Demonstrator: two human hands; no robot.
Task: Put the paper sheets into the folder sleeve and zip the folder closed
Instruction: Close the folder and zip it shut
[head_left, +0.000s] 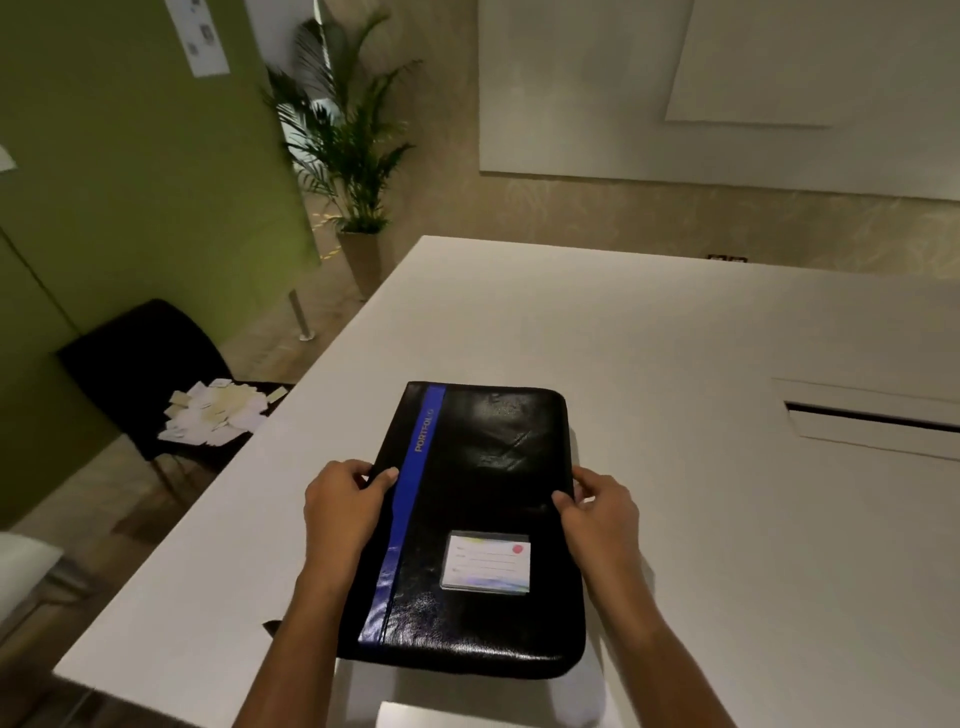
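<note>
A black leather folder (483, 467) with a blue stripe and a clear name-card pocket lies shut on the white table (675, 338), near the front edge. My left hand (343, 509) grips its left edge, thumb on the blue stripe. My right hand (600, 514) grips its right edge, fingers curled around the side. White paper sheets (576, 696) show from under the folder's near end, partly hidden by it. The zip is not visible.
A cable slot (872, 415) is cut into the table at the right. A black chair (145, 374) with a heap of small paper cards (213, 413) stands to the left. A potted palm (353, 156) stands beyond the table's far left corner.
</note>
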